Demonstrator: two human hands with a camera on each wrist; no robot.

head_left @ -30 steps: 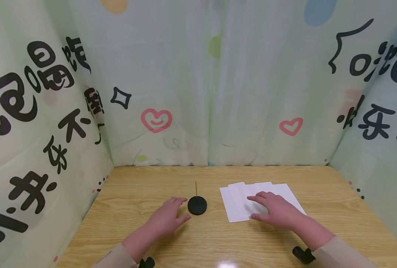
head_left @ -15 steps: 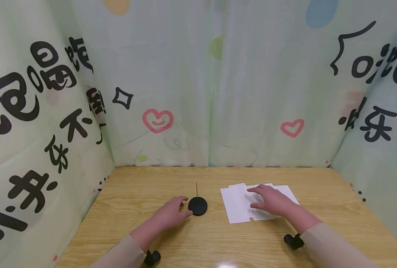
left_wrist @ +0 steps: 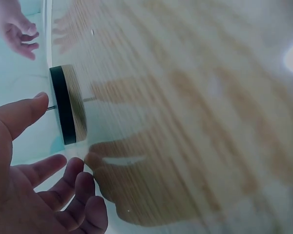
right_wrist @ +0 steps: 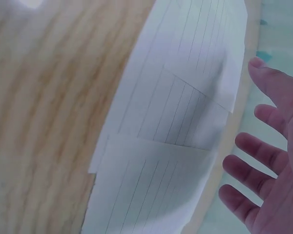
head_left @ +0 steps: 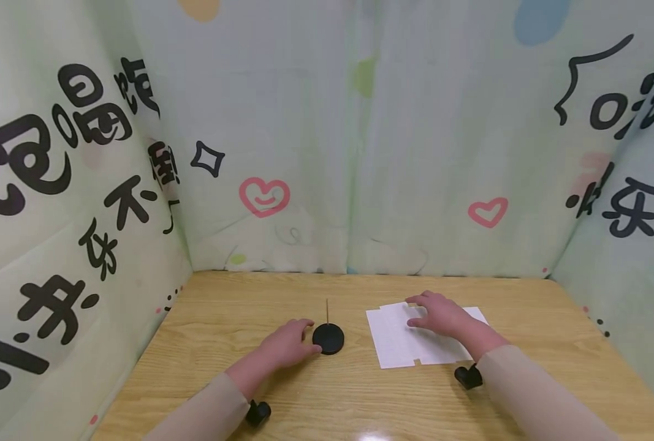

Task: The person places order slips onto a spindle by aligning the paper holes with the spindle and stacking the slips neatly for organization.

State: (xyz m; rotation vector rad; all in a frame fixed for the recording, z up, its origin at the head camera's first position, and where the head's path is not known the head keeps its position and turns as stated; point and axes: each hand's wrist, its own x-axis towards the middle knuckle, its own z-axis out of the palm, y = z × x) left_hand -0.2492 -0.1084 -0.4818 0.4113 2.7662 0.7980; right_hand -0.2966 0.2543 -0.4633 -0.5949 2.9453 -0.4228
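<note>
A black round base with a thin upright spike, like a bill spike (head_left: 328,343), stands on the table. My left hand (head_left: 287,345) is at its left side, thumb and fingers parted around the near edge. In the left wrist view the base (left_wrist: 63,107) sits between thumb and fingertips with a gap, and nothing is gripped. To the right lie several overlapping white lined paper sheets (head_left: 388,343). Above them hovers my right hand (head_left: 442,317), fingers spread. The right wrist view shows that hand (right_wrist: 276,161) apart from the ruled paper (right_wrist: 146,131).
The wooden table (head_left: 327,392) has a glossy top that reflects light. Pale curtains (head_left: 404,147) with printed hearts and black characters enclose it at the back and both sides. A small black wrist device (head_left: 468,376) sits by the right sleeve, another (head_left: 258,414) by the left.
My right hand has moved forward and slightly left over the paper sheets. My left hand has edged closer to the black base. The papers and base stay put.
</note>
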